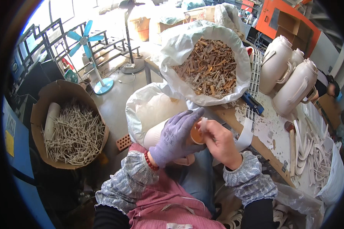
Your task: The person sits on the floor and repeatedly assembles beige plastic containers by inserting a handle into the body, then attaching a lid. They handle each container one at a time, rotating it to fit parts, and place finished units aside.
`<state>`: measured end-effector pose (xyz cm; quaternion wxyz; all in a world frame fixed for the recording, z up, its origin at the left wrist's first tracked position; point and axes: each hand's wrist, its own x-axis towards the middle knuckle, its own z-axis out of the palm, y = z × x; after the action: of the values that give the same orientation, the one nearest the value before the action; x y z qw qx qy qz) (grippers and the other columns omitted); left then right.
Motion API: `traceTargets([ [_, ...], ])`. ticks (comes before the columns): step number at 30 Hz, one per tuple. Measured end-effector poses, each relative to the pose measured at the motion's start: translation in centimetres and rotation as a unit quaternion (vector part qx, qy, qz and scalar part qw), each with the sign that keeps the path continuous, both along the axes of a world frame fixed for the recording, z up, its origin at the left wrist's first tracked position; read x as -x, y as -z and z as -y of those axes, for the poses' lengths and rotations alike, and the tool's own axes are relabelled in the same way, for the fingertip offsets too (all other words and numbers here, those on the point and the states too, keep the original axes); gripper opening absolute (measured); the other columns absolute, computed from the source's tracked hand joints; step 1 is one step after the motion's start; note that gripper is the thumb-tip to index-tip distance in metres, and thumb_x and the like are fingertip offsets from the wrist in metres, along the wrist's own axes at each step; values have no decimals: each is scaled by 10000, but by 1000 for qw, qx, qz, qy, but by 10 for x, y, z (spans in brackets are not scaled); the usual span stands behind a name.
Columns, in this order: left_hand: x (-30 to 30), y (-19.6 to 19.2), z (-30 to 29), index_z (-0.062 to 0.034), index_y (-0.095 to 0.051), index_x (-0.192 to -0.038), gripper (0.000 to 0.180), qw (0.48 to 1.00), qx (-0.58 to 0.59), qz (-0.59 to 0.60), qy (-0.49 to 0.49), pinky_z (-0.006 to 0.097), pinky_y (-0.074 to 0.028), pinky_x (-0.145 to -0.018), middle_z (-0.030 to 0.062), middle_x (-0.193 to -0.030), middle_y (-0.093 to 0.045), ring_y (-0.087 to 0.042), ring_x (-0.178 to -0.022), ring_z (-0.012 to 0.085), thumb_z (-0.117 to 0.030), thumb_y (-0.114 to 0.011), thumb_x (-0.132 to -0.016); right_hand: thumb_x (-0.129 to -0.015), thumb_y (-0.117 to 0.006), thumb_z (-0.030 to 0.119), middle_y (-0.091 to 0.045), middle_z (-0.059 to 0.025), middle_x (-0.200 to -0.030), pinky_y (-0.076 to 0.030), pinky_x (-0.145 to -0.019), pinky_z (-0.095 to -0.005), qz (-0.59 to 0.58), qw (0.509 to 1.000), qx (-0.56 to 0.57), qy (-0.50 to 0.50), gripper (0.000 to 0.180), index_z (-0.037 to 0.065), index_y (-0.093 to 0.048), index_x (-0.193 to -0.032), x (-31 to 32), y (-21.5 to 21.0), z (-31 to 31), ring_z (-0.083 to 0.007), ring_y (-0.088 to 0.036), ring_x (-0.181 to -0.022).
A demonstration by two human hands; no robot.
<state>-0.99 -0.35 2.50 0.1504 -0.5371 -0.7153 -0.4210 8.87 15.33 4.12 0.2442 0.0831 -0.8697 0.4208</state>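
Note:
My left hand (174,133), in a purple-grey glove, is wrapped round a white ribbed thermos jug body (153,136) lying tilted above my lap. The jug's open end faces right and shows an amber-orange inside (197,135). My bare right hand (221,145) is closed at that opening, with thumb and fingers pinching a small translucent whitish piece (203,124). Just what this piece is I cannot make out. Below the gloved hand a pale pink loop (185,160), perhaps the jug's handle, shows in part.
A white bag (172,49) of brown plastic-looking pieces stands ahead. Finished-looking white thermos jugs (298,87), a hammer (291,149) and pale strips (319,164) lie on the worn table at right. At left are a carton (46,152) of thin white sticks and a blue fan (84,41).

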Motion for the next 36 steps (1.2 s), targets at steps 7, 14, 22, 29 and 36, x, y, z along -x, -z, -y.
traceTargets([
  [7,2,14,5,-88,-397,-1438,988,997,-2,23,75,444,-423,-1005,122,-1237,-588,-534,-1175,352,-219,-845,-567,-762,-551,25,-616,-142,-794,-507,-633,-418,27,968,-246,-34,59,45,-584,-807,5,2,6,-343,-627,-733],
  [14,-6,12,18,-75,-422,-1408,951,993,14,30,111,441,-434,-994,127,-1230,-589,-545,-1160,351,-216,-848,-569,-784,-554,77,-604,-116,-789,-536,-652,-383,54,954,-268,-125,89,40,-607,-844,-3,1,5,-311,-638,-754],
  [22,-8,13,20,-33,-467,-1359,880,994,12,33,104,454,-400,-1046,188,-1268,-566,-515,-1219,381,-249,-842,-592,-786,-580,99,-607,-90,-815,-539,-612,-358,-19,941,-335,29,95,52,-607,-864,-19,8,27,-273,-654,-736],
  [29,-3,14,9,-61,-563,-1245,734,994,8,-4,113,450,-443,-994,152,-1185,-611,-570,-1152,354,-249,-834,-589,-774,-632,126,-651,-99,-778,-533,-619,-375,24,953,-302,21,63,82,-652,-813,-9,16,12,-294,-660,-712],
  [36,-10,15,16,-76,-583,-1210,694,987,41,-30,153,451,-443,-990,125,-1177,-620,-577,-1139,339,-312,-832,-606,-781,-661,166,-649,-155,-778,-523,-652,-408,74,973,-204,-84,124,95,-672,-883,-30,15,8,-318,-660,-746],
])
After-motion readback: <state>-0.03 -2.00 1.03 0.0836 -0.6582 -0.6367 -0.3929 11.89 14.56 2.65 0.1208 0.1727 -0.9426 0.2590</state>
